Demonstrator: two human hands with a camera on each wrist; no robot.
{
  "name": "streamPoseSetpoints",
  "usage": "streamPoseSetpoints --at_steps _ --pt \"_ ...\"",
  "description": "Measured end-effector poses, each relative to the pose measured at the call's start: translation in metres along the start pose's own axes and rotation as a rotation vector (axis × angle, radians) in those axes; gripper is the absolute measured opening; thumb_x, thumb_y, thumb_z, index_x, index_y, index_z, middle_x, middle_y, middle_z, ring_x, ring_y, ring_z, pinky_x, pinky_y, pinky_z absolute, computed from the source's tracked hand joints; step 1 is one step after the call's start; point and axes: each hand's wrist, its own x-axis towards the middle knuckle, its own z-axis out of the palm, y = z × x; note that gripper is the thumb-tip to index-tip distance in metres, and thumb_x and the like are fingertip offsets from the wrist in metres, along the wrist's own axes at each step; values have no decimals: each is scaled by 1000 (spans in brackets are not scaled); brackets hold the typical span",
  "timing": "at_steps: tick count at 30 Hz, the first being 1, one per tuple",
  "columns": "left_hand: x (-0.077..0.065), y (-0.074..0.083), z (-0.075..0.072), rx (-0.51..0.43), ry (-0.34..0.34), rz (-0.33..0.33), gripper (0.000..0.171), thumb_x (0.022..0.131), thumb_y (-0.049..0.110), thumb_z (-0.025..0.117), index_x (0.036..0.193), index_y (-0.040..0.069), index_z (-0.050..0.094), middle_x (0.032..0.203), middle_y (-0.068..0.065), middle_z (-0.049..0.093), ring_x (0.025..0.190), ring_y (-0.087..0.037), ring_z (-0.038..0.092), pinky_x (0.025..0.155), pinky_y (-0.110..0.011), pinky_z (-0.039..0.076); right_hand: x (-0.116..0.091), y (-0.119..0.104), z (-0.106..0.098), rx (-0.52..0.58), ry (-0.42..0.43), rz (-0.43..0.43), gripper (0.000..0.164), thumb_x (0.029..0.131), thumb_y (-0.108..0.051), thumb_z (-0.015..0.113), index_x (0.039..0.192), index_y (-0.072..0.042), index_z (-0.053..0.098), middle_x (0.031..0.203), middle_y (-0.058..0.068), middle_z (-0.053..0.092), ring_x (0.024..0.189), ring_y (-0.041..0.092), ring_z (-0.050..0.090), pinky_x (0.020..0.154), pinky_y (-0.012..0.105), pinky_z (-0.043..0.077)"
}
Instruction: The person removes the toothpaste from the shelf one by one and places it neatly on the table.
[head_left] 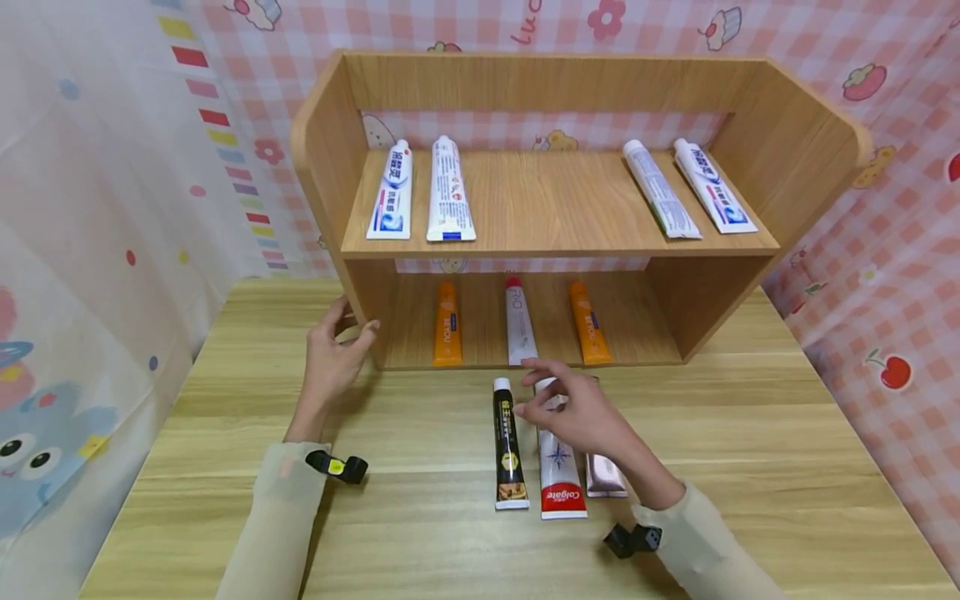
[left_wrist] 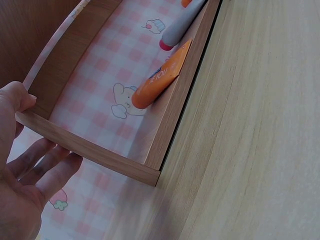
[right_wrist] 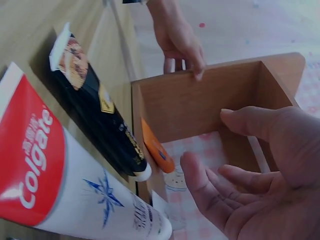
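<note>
My left hand point(head_left: 336, 350) grips the left side panel of a wooden shelf unit point(left_wrist: 100, 156); in the left wrist view the thumb lies inside the panel and the fingers outside. My right hand point(head_left: 583, 410) hovers over the tabletop in front of the shelf, fingers loosely bent and holding nothing. Below it lies a white and red Colgate toothpaste tube point(head_left: 559, 467), cap toward the shelf and partly hidden by the hand. To its left is a black toothpaste tube point(head_left: 508, 442) with a white cap. A shiny pinkish tube point(head_left: 604, 477) lies to the right, mostly covered by the right hand and forearm.
On the lower shelf lie two orange tubes, one left point(head_left: 447, 333) and one right point(head_left: 589, 333), with a red-capped white tube point(head_left: 520, 325) between them. The upper shelf point(head_left: 551, 208) bears white toothpaste tubes, two at each side. Patterned cloth point(head_left: 900, 250) hangs behind.
</note>
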Motion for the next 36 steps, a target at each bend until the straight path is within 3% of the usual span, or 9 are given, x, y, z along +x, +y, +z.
streamPoseSetpoints --at_steps 7,11,17,23,27,33,36 --pt "-1 0 0 27 1 -12 57 96 6 64 151 2 47 136 -29 57 123 -39 58 81 -6 53 -1 -1 -9 99 -6 -38 64 92 -23 78 149 -19 49 136 10 63 107 23 68 89 37 63" --pt "-1 0 0 20 -3 -19 57 97 6 64 151 3 47 137 -28 57 123 -38 58 82 -7 54 -3 -4 -14 136 -8 -68 67 91 -26 79 150 -21 47 138 7 62 111 24 67 92 34 61" --pt "-1 -1 0 0 3 -5 55 96 4 64 149 2 50 134 -28 58 120 -34 59 83 -9 55 -5 -9 -24 206 3 -162 66 92 -17 77 150 -19 46 140 8 60 115 32 66 93 31 60" --pt "0 -2 0 -8 2 10 55 95 3 63 149 0 49 134 -29 58 119 -36 58 82 -8 55 -6 -14 -34 224 15 -237 68 94 -11 74 153 -18 42 146 8 57 121 38 63 97 35 58" --pt "0 -2 0 -4 0 5 56 96 3 63 149 0 48 135 -29 57 121 -37 58 82 -7 55 -7 -19 -42 234 30 -272 70 93 -7 73 155 -19 41 146 9 56 123 35 62 100 36 59" --pt "0 -1 0 -9 0 10 55 96 3 63 149 0 49 135 -30 58 121 -40 58 82 -7 54 -5 -23 -52 252 68 -361 73 91 3 72 155 -15 40 145 11 56 122 19 62 101 33 58" --pt "0 -1 0 -8 1 11 55 96 3 63 149 0 49 135 -30 58 121 -40 58 82 -7 54 -5 -26 -57 253 86 -402 76 90 7 71 156 -12 39 145 12 55 123 20 62 100 31 58"
